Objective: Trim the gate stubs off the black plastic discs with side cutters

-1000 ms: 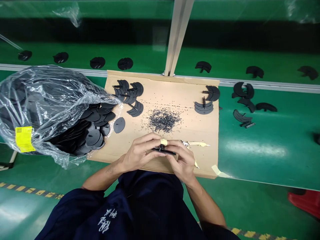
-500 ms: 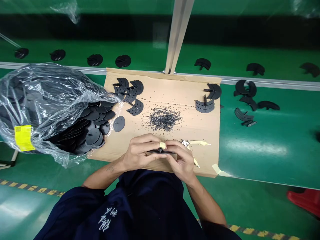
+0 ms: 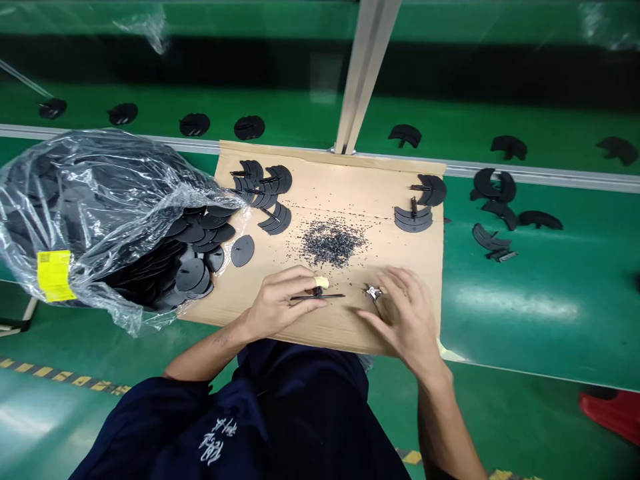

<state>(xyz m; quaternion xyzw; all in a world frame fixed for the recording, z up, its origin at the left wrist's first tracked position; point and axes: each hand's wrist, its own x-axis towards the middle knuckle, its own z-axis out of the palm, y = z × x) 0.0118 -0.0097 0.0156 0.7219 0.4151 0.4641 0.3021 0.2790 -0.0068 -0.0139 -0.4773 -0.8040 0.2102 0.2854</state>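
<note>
My left hand [image 3: 280, 305] pinches a thin flat black plastic part [image 3: 320, 296] edge-on over the cardboard sheet [image 3: 350, 200]; a yellow wrap covers one fingertip. My right hand [image 3: 406, 319] is apart from the part, fingers spread, lying over a small cutter [image 3: 373, 291] with pale handles on the cardboard. A little heap of black plastic trimmings [image 3: 333, 241] lies just beyond both hands.
A clear plastic bag [image 3: 90, 213] of black discs spills onto the cardboard at left. Trimmed half-moon pieces lie in groups at the top left [image 3: 263, 187] and top right [image 3: 420, 203]. More black parts ride the green belt [image 3: 300, 117] behind a metal post [image 3: 367, 67].
My right hand let go of the black part and moved right to the cutter. The left hand keeps the part.
</note>
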